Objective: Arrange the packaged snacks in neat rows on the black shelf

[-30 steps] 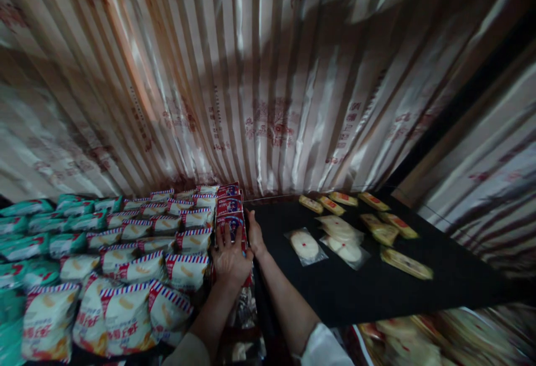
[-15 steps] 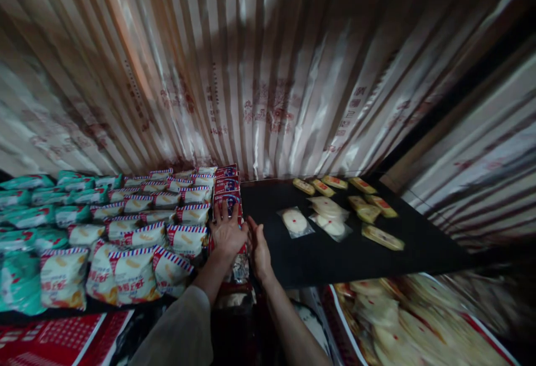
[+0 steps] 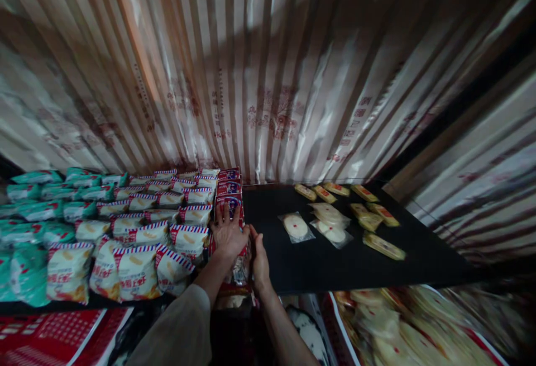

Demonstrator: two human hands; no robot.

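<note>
Head view.
- Row of red packs [image 3: 228, 187] lies on the black shelf [image 3: 318, 265]. Its long axis runs from the near edge straight back to the striped wall sheet [image 3: 268, 75].
- Print on the packs is too blurred to read.
- Left hand [image 3: 228, 236] lies flat on top of the row, fingers spread.
- Right hand [image 3: 259, 262] presses against the row's right side, fingers straight and together.
- Glossy, puffy white bags [image 3: 138, 268] with red-blue striped tops touch the row's left side.
- Flat round cakes [image 3: 295, 226] in clear wrap lie well apart to the right.

Small shop or market stall. Rows of packaged snacks [image 3: 138, 232] laid out on black display shelf [image 3: 335, 268]; wrapped biscuits [image 3: 379, 245] alongside, more wrapped stock [image 3: 393, 327] below, striped printed sheeting [image 3: 251, 75] behind.
</note>
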